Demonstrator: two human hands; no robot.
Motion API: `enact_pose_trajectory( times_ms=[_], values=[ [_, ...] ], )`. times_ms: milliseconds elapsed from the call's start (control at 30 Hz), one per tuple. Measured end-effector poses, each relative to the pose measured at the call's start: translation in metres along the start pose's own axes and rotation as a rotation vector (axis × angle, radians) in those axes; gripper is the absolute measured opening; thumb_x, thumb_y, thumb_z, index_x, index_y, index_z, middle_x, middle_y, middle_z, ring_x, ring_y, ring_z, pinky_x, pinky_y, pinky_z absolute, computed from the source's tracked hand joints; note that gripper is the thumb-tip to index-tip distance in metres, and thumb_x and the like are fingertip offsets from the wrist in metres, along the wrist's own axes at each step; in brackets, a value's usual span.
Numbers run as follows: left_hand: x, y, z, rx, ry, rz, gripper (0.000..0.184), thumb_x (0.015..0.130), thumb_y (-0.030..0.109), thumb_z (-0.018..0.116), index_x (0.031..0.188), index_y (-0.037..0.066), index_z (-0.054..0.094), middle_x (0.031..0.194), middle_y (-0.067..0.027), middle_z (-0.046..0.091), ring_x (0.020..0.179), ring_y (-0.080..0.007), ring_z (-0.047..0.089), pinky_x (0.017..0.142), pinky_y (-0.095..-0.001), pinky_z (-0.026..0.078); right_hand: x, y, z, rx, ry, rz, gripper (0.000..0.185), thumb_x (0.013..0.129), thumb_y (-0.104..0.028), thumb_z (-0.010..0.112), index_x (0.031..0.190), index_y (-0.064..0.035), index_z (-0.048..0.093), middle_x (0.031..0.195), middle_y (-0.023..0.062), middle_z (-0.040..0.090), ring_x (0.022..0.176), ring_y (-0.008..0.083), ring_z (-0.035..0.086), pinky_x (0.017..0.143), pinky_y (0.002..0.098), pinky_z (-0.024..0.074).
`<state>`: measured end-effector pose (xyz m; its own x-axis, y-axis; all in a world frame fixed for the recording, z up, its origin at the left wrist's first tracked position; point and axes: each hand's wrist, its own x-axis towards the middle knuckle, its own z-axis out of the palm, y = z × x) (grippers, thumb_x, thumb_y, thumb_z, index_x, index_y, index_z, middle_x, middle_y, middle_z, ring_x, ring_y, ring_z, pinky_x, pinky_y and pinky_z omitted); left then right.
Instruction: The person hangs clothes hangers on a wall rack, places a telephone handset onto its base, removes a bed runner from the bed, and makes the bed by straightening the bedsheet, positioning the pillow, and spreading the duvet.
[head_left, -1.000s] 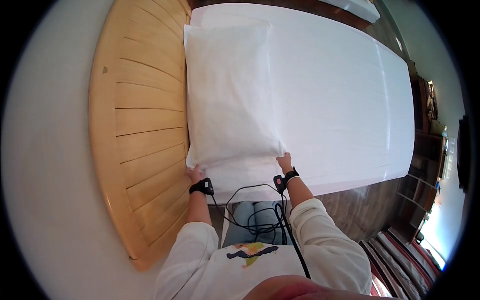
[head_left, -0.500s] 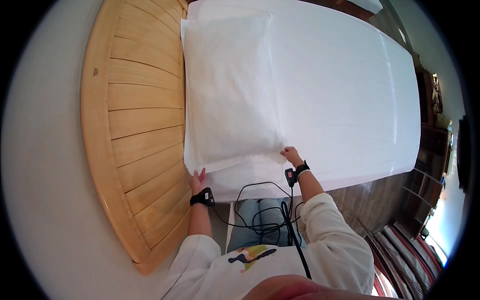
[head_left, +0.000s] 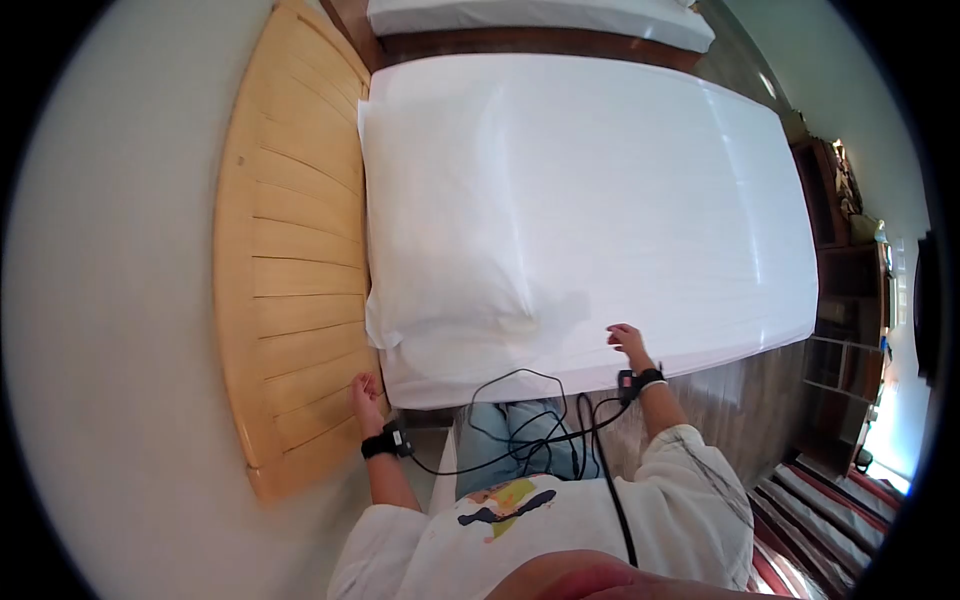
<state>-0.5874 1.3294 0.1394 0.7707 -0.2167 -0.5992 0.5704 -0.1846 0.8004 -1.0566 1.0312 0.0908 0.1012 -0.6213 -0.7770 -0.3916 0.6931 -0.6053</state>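
Observation:
A white pillow (head_left: pixel 440 210) lies on the white-sheeted bed (head_left: pixel 640 200), its long side against the wooden headboard (head_left: pixel 300 240). My left hand (head_left: pixel 366 388) is beside the lower part of the headboard, off the pillow's near corner. Its fingers are loosely bent and hold nothing that I can see. Above the near side of the mattress, to the right of the pillow, is my right hand (head_left: pixel 628 338), fingers apart and holding nothing. Both wrists carry black straps with small boxes.
Black cables (head_left: pixel 530 440) run from the wrist boxes and loop in front of my legs. A second bed (head_left: pixel 540 14) stands beyond this one. Dark wooden shelving (head_left: pixel 850 280) is on the right, with striped fabric (head_left: pixel 820 520) at the lower right.
Both hands have come off the pillow's near edge. The left moved down and left toward the headboard, the right moved to the right and down. The view has shifted, showing more of the second bed.

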Motion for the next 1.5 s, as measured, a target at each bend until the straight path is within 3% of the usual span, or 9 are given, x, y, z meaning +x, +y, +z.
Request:
enact_pose_trajectory(
  times_ms=[233, 367, 433, 567, 767, 833, 1000, 1100, 1500],
  values=[
    [-0.082, 0.097, 0.027, 0.125, -0.074, 0.443, 0.024, 0.085, 0.023, 0.037, 0.092, 0.003, 0.049, 0.088, -0.0078, 0.058, 0.079, -0.0136, 0.055, 0.067, -0.0222, 0.039, -0.106, -0.028, -0.137, 0.359, 0.407, -0.316, 0.020, 0.079, -0.025, 0.047, 0.089, -0.0103, 0.057, 0.069, -0.0017, 0.053, 0.067, 0.0085, 0.052, 0.058, 0.0225, 0.0380],
    [-0.131, 0.126, 0.053, 0.129, -0.189, 0.498, 0.027, 0.086, 0.025, 0.037, 0.090, 0.002, 0.051, 0.087, -0.0092, 0.058, 0.081, -0.0150, 0.055, 0.068, -0.0236, 0.039, -0.201, -0.032, -0.149, 0.530, 0.498, -0.517, 0.018, 0.081, -0.020, 0.046, 0.088, -0.0078, 0.056, 0.068, -0.0012, 0.053, 0.067, 0.0087, 0.052, 0.056, 0.0204, 0.0367],
    [-0.154, 0.130, 0.080, 0.127, -0.265, 0.530, 0.028, 0.086, 0.025, 0.037, 0.090, 0.002, 0.052, 0.086, -0.0090, 0.058, 0.080, -0.0153, 0.055, 0.068, -0.0239, 0.039, -0.240, -0.036, -0.147, 0.712, 0.458, -0.752, 0.017, 0.081, -0.017, 0.046, 0.089, -0.0046, 0.055, 0.068, -0.0005, 0.053, 0.066, 0.0087, 0.052, 0.055, 0.0203, 0.0372],
    [-0.201, 0.132, 0.111, 0.183, -0.485, 0.615, 0.028, 0.085, 0.026, 0.039, 0.089, 0.002, 0.052, 0.083, -0.0085, 0.058, 0.078, -0.0152, 0.054, 0.069, -0.0245, 0.039, -0.313, -0.004, -0.138, 0.904, 0.401, -0.782, 0.016, 0.081, -0.014, 0.046, 0.089, -0.0032, 0.054, 0.067, 0.0003, 0.053, 0.062, 0.0087, 0.050, 0.055, 0.0194, 0.0376],
    [-0.272, 0.106, 0.141, 0.197, -0.686, 0.470, 0.025, 0.085, 0.024, 0.040, 0.089, 0.002, 0.051, 0.083, -0.0076, 0.058, 0.078, -0.0142, 0.053, 0.071, -0.0247, 0.038, -0.394, 0.051, -0.163, 0.950, 0.641, -0.856, 0.017, 0.081, -0.016, 0.047, 0.089, -0.0021, 0.053, 0.067, 0.0003, 0.050, 0.061, 0.0081, 0.048, 0.059, 0.0201, 0.0385],
    [-0.287, 0.098, 0.163, 0.214, -0.756, 0.480, 0.022, 0.085, 0.022, 0.040, 0.089, 0.003, 0.052, 0.084, -0.0078, 0.059, 0.074, -0.0117, 0.055, 0.064, -0.0203, 0.039, -0.413, 0.063, -0.170, 0.986, 0.757, -0.927, 0.017, 0.081, -0.016, 0.047, 0.089, -0.0017, 0.053, 0.066, 0.0007, 0.050, 0.061, 0.0082, 0.047, 0.061, 0.0207, 0.0389],
    [-0.293, 0.068, 0.203, 0.353, -1.034, 0.454, 0.023, 0.085, 0.023, 0.039, 0.088, 0.003, 0.052, 0.083, -0.0070, 0.058, 0.075, -0.0123, 0.054, 0.066, -0.0220, 0.038, -0.422, 0.109, -0.156, 1.060, 0.855, -0.776, 0.017, 0.081, -0.014, 0.046, 0.087, 0.0003, 0.053, 0.064, 0.0026, 0.052, 0.058, 0.0107, 0.050, 0.059, 0.0225, 0.0438],
    [-0.376, 0.028, 0.260, 0.522, -1.137, 0.415, 0.024, 0.085, 0.023, 0.037, 0.088, 0.004, 0.051, 0.083, -0.0068, 0.058, 0.076, -0.0137, 0.054, 0.069, -0.0244, 0.037, -0.441, 0.147, -0.216, 1.085, 0.937, -0.739, 0.016, 0.080, -0.014, 0.046, 0.087, -0.0006, 0.054, 0.064, 0.0022, 0.053, 0.060, 0.0110, 0.052, 0.060, 0.0224, 0.0435],
    [-0.563, -0.106, 0.479, 0.504, -1.537, 0.358, 0.024, 0.086, 0.023, 0.038, 0.087, 0.003, 0.051, 0.084, -0.0076, 0.057, 0.073, -0.0131, 0.055, 0.064, -0.0222, 0.039, -0.496, 0.239, -0.343, 1.194, 1.517, -0.538, 0.015, 0.080, -0.014, 0.046, 0.084, -0.0021, 0.055, 0.065, 0.0014, 0.052, 0.059, 0.0085, 0.050, 0.057, 0.0204, 0.0418]
  ],
)
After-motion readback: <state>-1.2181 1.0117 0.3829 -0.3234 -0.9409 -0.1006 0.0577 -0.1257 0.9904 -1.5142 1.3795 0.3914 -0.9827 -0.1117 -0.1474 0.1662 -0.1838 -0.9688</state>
